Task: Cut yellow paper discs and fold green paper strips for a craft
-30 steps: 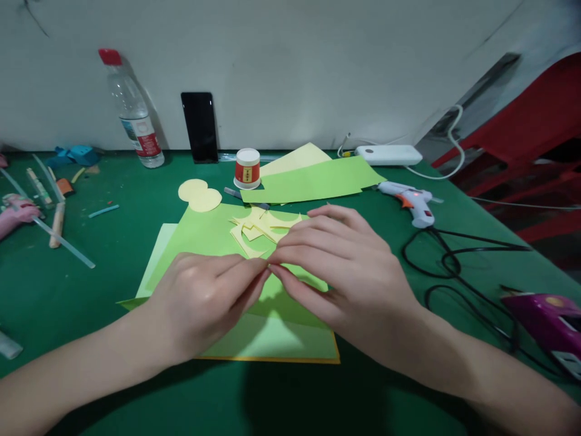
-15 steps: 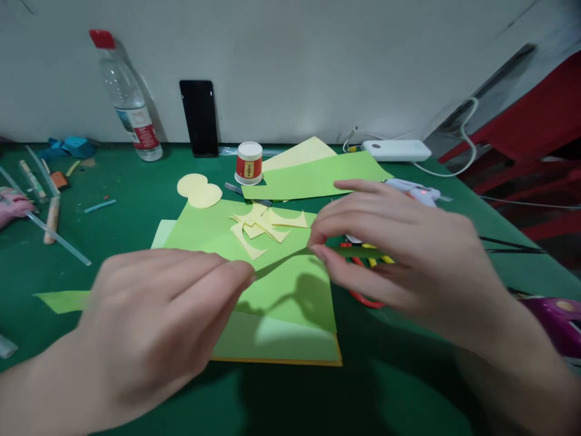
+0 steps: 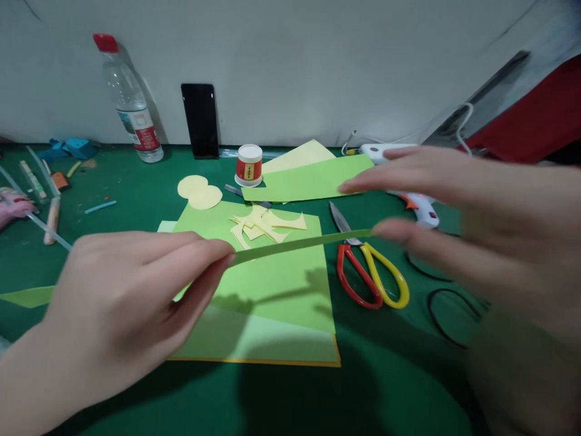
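Pinched between the thumb and fingers of my left hand (image 3: pixel 140 309) is a narrow green paper strip (image 3: pixel 299 243). The strip stretches rightward in the air, and its other end shows left of the hand. My right hand (image 3: pixel 472 236) is open and blurred, thumb and fingers apart, with the thumb tip at the strip's right end; whether it touches cannot be made out. Below lies a stack of green sheets (image 3: pixel 281 297) with pale yellow paper scraps (image 3: pixel 258 225) on it. Scissors (image 3: pixel 372 272) with one red and one yellow handle lie right of the stack.
Two yellow paper circles (image 3: pixel 204 197), a red-and-white small tub (image 3: pixel 249 166) and a wider green paper piece (image 3: pixel 308 180) lie behind. A phone (image 3: pixel 200 121) and a water bottle (image 3: pixel 134 115) stand by the wall. A glue gun (image 3: pixel 424 212) is partly behind my right hand.
My right hand has moved right and its fingers have spread from their pinch on the strip. More of the strip shows between the hands. My left hand has shifted slightly left; the scissors are uncovered.
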A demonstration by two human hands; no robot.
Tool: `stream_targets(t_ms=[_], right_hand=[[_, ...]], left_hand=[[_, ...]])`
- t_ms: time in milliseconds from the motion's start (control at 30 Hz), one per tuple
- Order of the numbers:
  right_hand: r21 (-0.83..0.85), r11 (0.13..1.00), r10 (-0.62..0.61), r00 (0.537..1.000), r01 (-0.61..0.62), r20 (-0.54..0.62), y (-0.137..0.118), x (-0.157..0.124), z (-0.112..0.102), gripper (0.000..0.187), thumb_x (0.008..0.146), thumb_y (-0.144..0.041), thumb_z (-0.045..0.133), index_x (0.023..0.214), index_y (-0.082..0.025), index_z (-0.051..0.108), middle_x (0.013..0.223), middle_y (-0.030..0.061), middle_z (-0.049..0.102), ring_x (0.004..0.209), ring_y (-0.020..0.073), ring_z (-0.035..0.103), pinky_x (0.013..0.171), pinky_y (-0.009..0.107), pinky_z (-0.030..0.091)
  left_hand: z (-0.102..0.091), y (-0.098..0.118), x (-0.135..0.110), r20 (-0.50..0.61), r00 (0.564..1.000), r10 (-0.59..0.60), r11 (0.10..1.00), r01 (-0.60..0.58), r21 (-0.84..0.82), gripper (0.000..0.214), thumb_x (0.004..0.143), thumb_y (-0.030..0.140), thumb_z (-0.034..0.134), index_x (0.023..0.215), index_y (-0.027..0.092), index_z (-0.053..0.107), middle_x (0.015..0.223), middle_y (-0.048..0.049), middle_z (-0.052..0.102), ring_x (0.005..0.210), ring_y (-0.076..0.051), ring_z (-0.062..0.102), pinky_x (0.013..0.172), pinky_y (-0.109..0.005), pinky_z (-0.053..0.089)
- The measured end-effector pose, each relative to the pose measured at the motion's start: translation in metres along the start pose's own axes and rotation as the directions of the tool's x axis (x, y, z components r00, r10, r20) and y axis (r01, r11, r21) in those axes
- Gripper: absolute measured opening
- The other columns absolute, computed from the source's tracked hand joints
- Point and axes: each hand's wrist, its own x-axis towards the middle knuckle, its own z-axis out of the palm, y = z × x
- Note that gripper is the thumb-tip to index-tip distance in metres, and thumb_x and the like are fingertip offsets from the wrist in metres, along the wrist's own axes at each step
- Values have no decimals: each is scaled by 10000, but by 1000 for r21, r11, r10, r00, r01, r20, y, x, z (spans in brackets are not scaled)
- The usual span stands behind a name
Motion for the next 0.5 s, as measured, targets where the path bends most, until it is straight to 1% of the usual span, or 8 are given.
stream_targets(t_ms=[33, 100, 167, 233, 300, 367, 433, 500], right_hand=[[-24, 997, -78, 996, 79, 39, -9, -2, 2, 263, 872, -368, 448, 946, -170, 604, 904, 70, 669, 878, 187, 605, 825, 324, 439], [-81, 983, -157, 980, 167, 119, -24, -6, 10, 199, 873, -277, 459, 877, -169, 625, 845, 57, 688, 777, 181, 627, 736, 312, 458], [-118, 980, -136, 976, 158, 171, -35, -10, 18, 210, 847, -156, 450, 749, -173, 636, 753, 45, 691, 627, 167, 618, 561, 293, 441], [-117, 984, -106, 973, 132, 203, -42, -12, 26, 265, 825, -104, 422, 677, -166, 633, 694, 49, 681, 524, 159, 584, 452, 285, 384], [-95, 988, -99, 968, 124, 230, -45, -13, 30, 281, 814, -80, 407, 665, -158, 631, 674, 50, 672, 504, 154, 572, 445, 279, 372], [-80, 989, -99, 965, 122, 243, -45, -12, 33, 281, 813, -71, 405, 653, -162, 617, 647, 40, 659, 518, 153, 573, 475, 275, 384], [-81, 991, -87, 968, 108, 235, -44, -12, 33, 275, 813, -73, 412, 634, -166, 599, 622, 32, 646, 524, 152, 570, 496, 273, 388], [-68, 991, -94, 964, 114, 248, -44, -12, 34, 255, 809, -79, 421, 643, -161, 596, 635, 36, 648, 537, 153, 573, 504, 269, 388]], left_hand=[[5, 2, 0, 6, 1000, 15, 998, -15, 53, 126, 846, 259, 459, 819, 234, 580, 638, 26, 642, 503, -135, 560, 434, -270, 332], [17, 6, 0, 4, 998, 60, 991, -60, 120, 129, 857, 242, 446, 873, 225, 573, 642, 19, 659, 500, -142, 578, 418, -270, 345], [29, 9, 1, -30, 994, 107, 985, -102, 142, 156, 845, 205, 470, 975, 188, 555, 716, -6, 688, 566, -154, 618, 452, -262, 413], [38, 12, 3, -50, 985, 168, 977, -159, 142, 243, 834, 172, 487, 1074, 146, 520, 862, -49, 700, 735, -170, 655, 592, -260, 505], [43, 14, 6, -57, 972, 227, 964, -216, 157, 304, 830, 161, 495, 1133, 136, 489, 1042, -90, 661, 943, -197, 625, 766, -297, 524], [45, 15, 8, -69, 956, 284, 944, -265, 198, 299, 830, 164, 495, 1129, 159, 497, 1168, -96, 596, 1094, -228, 545, 878, -369, 492], [46, 15, 7, -90, 933, 347, 922, -323, 213, 237, 832, 167, 486, 1060, 183, 548, 1151, -64, 610, 1124, -233, 522, 946, -422, 447], [47, 15, 3, -105, 902, 418, 900, -397, 179, 210, 841, 159, 452, 994, 173, 594, 1047, -42, 660, 1083, -218, 553, 974, -403, 432]])
